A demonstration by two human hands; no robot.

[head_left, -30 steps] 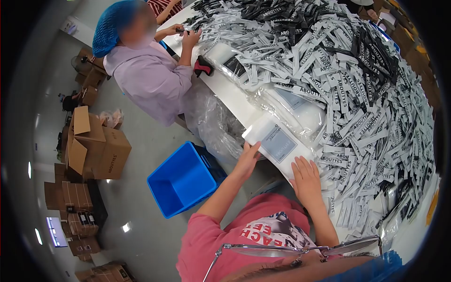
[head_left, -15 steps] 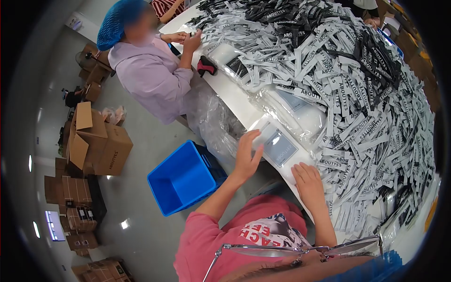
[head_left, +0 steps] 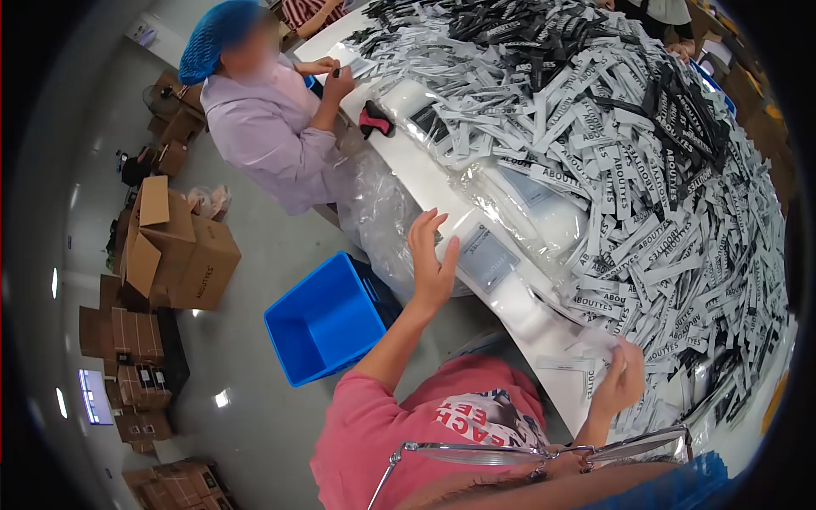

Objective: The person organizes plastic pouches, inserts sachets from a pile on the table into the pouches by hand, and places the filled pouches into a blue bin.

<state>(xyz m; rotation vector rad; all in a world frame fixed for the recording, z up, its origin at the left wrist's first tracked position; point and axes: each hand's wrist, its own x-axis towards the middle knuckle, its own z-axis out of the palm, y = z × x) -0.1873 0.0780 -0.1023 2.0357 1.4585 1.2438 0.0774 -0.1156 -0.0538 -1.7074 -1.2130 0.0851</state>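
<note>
A clear plastic bag (head_left: 529, 310) with a grey printed label lies along the near edge of the white table. My left hand (head_left: 432, 265) is beside the label end of this bag, its fingers spread and curved, holding nothing. At the opposite end, my right hand (head_left: 622, 381) has its fingers curled in a pinch on the bag's thin, blurred plastic edge. Loose white sachets (head_left: 568, 365) lie close to the right hand. Another labelled clear bag (head_left: 552, 212) rests just behind, partly under sachets.
A large heap of white and black sachets (head_left: 629, 161) covers much of the table. A blue bin (head_left: 327, 319) stands on the floor at left. A co-worker in a lilac top (head_left: 272, 140) works at the table, near a black-and-pink object (head_left: 376, 120). Cardboard boxes (head_left: 183, 255) stand farther left.
My right hand has moved right and toward me, off the bag's top, drawing out its plastic end. My left hand has shifted slightly left and up, away from the bag.
</note>
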